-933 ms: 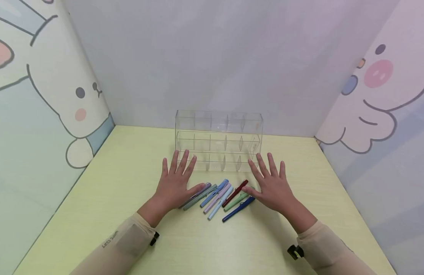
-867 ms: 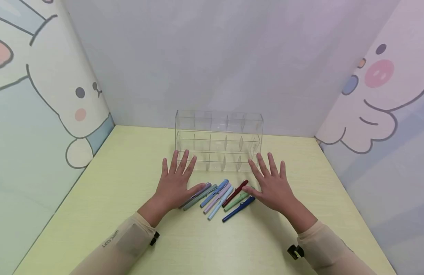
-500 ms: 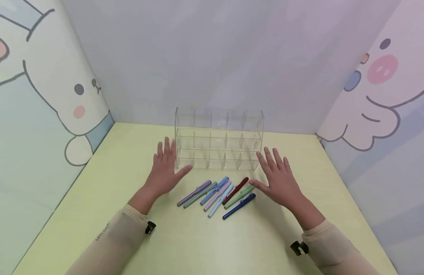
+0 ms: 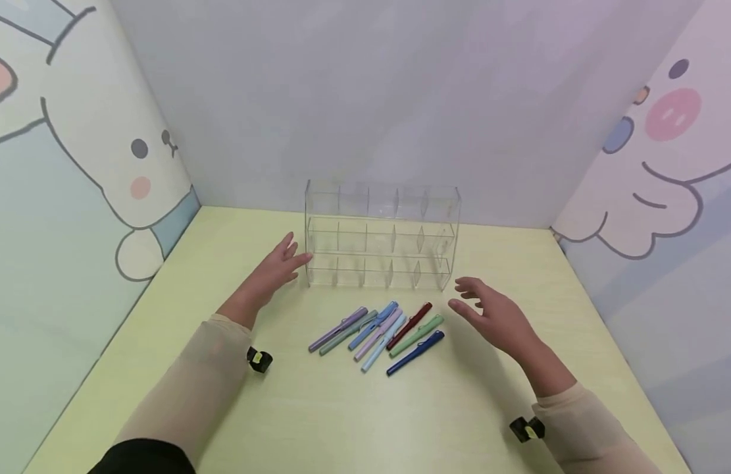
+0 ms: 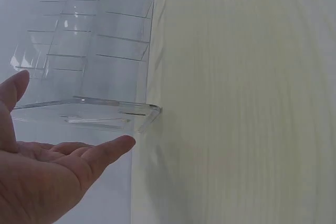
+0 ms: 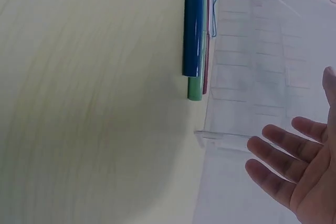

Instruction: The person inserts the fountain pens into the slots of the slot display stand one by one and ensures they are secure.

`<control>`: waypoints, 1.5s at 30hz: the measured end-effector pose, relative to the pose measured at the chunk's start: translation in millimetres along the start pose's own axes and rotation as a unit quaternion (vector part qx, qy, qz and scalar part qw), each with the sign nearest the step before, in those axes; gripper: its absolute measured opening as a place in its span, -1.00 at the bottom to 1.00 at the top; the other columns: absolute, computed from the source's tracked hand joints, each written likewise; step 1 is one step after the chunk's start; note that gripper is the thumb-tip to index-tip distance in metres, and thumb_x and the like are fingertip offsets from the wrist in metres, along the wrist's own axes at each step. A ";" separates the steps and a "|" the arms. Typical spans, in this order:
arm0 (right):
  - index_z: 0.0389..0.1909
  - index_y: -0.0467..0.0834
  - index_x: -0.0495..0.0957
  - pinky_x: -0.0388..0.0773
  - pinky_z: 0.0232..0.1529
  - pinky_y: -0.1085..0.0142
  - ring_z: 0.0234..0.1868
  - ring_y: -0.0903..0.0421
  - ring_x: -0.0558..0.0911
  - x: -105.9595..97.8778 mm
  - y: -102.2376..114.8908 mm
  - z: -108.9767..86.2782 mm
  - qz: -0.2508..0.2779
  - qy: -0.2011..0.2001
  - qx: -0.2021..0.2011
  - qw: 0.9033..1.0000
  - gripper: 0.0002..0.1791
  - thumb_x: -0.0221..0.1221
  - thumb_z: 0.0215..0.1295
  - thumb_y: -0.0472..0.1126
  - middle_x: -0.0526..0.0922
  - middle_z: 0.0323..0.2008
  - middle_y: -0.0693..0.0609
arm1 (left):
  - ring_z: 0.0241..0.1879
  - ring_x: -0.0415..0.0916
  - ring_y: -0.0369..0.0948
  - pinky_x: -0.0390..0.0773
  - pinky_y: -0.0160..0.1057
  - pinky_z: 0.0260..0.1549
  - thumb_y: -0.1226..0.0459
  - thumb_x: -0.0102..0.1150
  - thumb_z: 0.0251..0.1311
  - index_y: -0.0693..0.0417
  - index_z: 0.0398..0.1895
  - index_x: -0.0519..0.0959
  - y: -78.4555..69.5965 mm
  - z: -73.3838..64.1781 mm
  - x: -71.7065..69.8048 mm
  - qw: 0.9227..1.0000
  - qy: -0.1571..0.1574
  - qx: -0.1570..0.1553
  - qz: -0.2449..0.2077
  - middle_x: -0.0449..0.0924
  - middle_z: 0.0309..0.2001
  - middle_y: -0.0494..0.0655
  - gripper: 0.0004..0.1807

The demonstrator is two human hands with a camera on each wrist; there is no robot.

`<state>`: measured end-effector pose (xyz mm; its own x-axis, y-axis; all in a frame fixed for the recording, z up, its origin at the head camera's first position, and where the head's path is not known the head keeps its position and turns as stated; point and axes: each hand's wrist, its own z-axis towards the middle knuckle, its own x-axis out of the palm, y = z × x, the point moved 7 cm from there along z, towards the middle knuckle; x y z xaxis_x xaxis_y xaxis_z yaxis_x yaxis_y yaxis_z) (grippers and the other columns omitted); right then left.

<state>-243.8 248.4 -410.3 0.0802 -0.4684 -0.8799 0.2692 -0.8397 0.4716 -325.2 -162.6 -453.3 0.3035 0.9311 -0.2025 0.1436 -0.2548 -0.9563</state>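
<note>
A yellowish bench (image 4: 318, 421) stands before a pale grey wall (image 4: 389, 99), and the side panels (image 4: 122, 164) carry cartoon animals. On the bench, near this wall, a transparent rack (image 4: 379, 257) stands upright, with three rows of compartments. Eight coloured pens (image 4: 378, 336) lie slantwise in front of it. The left hand (image 4: 275, 268) is at the rack's left side, its grip released; whether it touches, I cannot tell. The right hand (image 4: 492, 315), its grip also released, fingers slightly bent, is right of the pens.
</note>
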 end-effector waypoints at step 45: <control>-0.13 0.18 0.52 0.62 -0.15 0.30 -0.18 0.22 0.63 47.6 -1.7 -1.1 0.085 0.223 -0.100 0.966 -0.88 0.21 0.37 -0.05 0.66 -0.23 0.26 | 0.48 0.06 0.05 0.43 0.10 0.27 0.06 -0.08 0.50 -0.02 0.60 -0.14 11.5 20.2 14.7 0.999 0.024 -0.010 -0.034 -0.02 0.54 0.16 -0.25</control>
<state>-239.4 227.8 -453.0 0.5334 -0.3919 -0.7496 0.3915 -0.6711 0.6295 -338.2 -146.5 -471.6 0.3369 0.9329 -0.1275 0.1832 -0.1978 -0.9630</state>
